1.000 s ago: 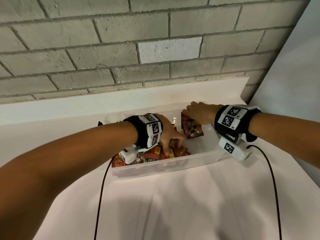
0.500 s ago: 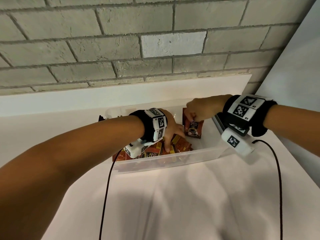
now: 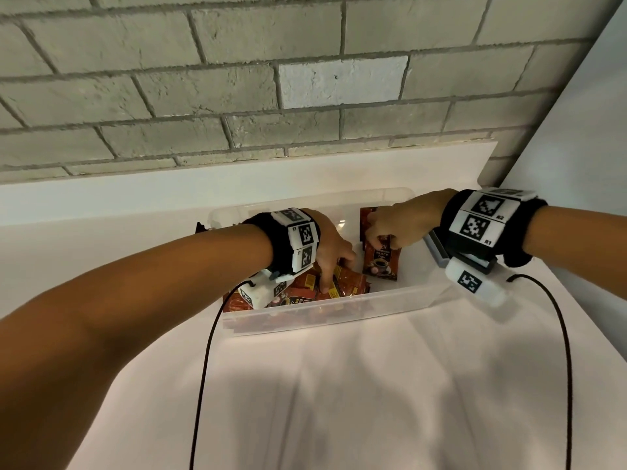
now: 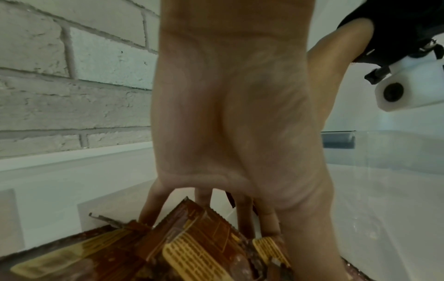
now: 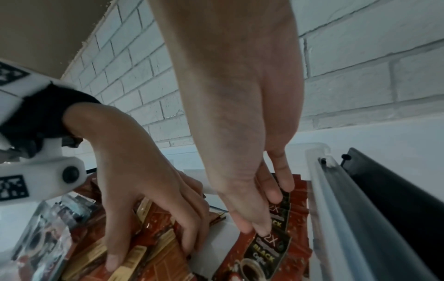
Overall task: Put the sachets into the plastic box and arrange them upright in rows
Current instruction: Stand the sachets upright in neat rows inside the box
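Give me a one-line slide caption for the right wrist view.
Right hand steadies upright coffee sachets at the plastic box wall; left hand gathers the loose pile.

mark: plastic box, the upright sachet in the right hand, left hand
plastic box (image 3: 390, 301): head view, on its clear near wall.
upright sachet (image 3: 381, 262): head view, on the printed coffee cup on its front.
left hand (image 3: 327, 244): head view, on the back of the hand, over the loose sachets.

Bare box floor (image 3: 417, 276) between sachet heap (image 3: 339, 286) and wall.
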{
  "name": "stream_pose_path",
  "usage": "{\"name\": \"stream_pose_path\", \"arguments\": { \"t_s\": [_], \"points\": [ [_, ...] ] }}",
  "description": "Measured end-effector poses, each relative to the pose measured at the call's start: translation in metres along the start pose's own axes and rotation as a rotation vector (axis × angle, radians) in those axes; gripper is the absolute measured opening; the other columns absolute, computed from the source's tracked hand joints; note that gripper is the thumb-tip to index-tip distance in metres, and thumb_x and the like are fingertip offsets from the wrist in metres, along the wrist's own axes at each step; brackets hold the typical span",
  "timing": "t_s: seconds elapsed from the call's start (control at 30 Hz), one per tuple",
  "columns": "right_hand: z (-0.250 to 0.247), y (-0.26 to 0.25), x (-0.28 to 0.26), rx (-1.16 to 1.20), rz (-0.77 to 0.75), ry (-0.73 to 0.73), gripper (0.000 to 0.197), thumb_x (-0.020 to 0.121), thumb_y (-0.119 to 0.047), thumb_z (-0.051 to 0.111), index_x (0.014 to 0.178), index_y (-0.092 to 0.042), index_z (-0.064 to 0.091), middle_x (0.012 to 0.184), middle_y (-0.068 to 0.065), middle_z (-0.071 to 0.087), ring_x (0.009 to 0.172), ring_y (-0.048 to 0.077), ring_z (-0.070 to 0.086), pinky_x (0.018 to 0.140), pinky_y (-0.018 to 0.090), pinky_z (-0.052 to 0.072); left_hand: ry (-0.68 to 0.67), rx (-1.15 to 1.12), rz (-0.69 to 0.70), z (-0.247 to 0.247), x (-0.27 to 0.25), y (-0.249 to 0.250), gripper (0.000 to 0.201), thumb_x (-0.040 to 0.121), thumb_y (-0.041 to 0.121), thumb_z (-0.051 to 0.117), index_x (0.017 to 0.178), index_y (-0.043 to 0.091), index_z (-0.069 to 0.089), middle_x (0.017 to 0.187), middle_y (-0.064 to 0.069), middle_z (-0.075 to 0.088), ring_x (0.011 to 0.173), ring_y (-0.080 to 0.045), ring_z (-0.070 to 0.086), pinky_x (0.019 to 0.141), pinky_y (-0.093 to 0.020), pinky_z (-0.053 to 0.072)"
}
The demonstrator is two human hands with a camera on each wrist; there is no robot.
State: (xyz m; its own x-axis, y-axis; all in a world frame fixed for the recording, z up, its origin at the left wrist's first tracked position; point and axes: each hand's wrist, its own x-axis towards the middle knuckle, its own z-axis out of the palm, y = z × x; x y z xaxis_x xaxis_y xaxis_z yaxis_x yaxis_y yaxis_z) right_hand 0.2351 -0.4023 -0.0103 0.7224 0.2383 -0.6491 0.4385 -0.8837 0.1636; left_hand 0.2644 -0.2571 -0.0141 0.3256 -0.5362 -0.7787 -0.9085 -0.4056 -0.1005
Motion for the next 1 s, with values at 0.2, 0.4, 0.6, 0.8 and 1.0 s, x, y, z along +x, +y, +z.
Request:
{"name": "stream_pose_path", "arguments": {
  "t_s": [0.2,0.4,0.6,0.8,1.0],
  "points": [
    [-0.007,-0.018,0.010,-0.177,0.047,-0.076,0.059,0.090,-0.029,0.060,0.141,-0.024,0.031,0.132,0.010,0.036,0.112,0.030,0.048,0.081,0.038,0.047,-0.001,-0.011,-0.005,-0.001,0.000,-0.001,0.071,0.084,0.041,0.067,0.143,0.029,0.029,0.147,0.002,0.030,0.128,-0.024,0.038,0.086,-0.033,0.036],
    [-0.022,-0.030,0.012,-0.208,-0.106,-0.128,0.029,0.091,-0.026,0.058,0.115,-0.010,0.059,0.102,0.005,0.047,0.086,0.015,0.045,0.061,0.018,0.036,-0.020,-0.041,0.007,0.001,0.000,-0.006,0.072,0.085,0.042,0.065,0.145,0.029,0.027,0.149,-0.002,0.029,0.131,-0.026,0.036,0.091,-0.035,0.035],
    [-0.017,-0.029,0.026,-0.063,-0.087,-0.462,0.033,0.091,-0.010,0.053,0.124,-0.010,0.056,0.076,-0.006,0.057,0.072,0.009,0.054,0.070,0.019,0.046,-0.002,-0.037,0.027,0.006,0.000,-0.010,0.072,0.086,0.046,0.062,0.147,0.031,0.025,0.149,0.001,0.027,0.133,-0.027,0.034,0.100,-0.038,0.035],
    [-0.024,-0.036,0.019,-0.506,-0.060,-0.507,0.018,0.093,-0.010,0.045,0.102,-0.005,0.060,0.090,0.003,0.056,0.069,0.012,0.046,0.050,0.017,0.032,0.012,-0.068,0.046,0.007,0.002,-0.011,0.071,0.086,0.043,0.064,0.145,0.029,0.028,0.147,-0.001,0.028,0.132,-0.026,0.035,0.093,-0.033,0.036],
    [-0.020,-0.036,0.009,-0.449,0.096,-0.426,0.037,0.094,-0.012,0.041,0.129,-0.004,0.052,0.124,0.006,0.055,0.098,0.019,0.051,0.076,0.028,0.035,0.020,-0.107,0.064,0.008,0.003,-0.011,0.075,0.086,0.039,0.067,0.147,0.033,0.024,0.147,-0.001,0.030,0.132,-0.026,0.035,0.093,-0.033,0.036]
  ]
}}
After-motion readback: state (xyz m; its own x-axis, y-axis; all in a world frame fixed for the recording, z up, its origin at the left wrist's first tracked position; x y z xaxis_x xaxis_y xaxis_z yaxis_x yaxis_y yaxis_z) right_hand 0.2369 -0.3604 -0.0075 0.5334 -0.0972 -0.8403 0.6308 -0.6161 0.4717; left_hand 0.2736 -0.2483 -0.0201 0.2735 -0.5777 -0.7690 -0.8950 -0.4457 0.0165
